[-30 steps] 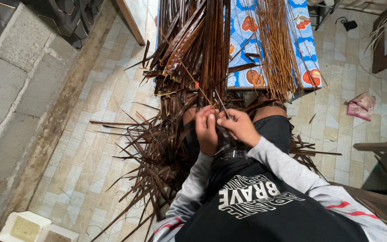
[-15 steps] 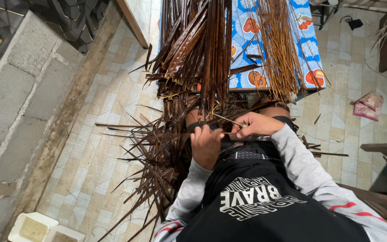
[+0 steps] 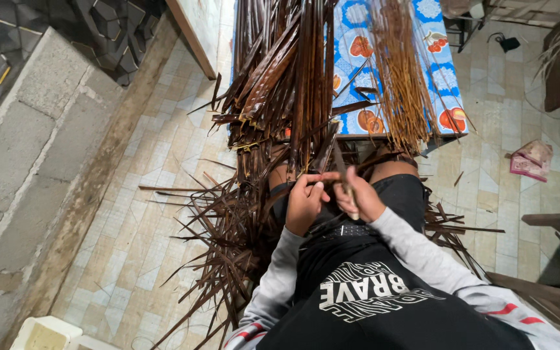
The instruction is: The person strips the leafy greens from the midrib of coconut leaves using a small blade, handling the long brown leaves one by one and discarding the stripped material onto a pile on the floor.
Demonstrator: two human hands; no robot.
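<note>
A long, thin brown leaf strip (image 3: 332,159) is held in both hands over the lap. It is dark and stiff. It points up toward the big bunch of brown strips (image 3: 280,78) hanging off the bench.

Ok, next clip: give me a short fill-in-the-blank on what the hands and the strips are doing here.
1. Both hands, left hand and right hand, meet over the person's ____.
2. The tablecloth under the thin sticks is mainly ____.
3. Dark leaf strips lie scattered on the tiled ____.

Missing words: lap; blue; floor
</note>
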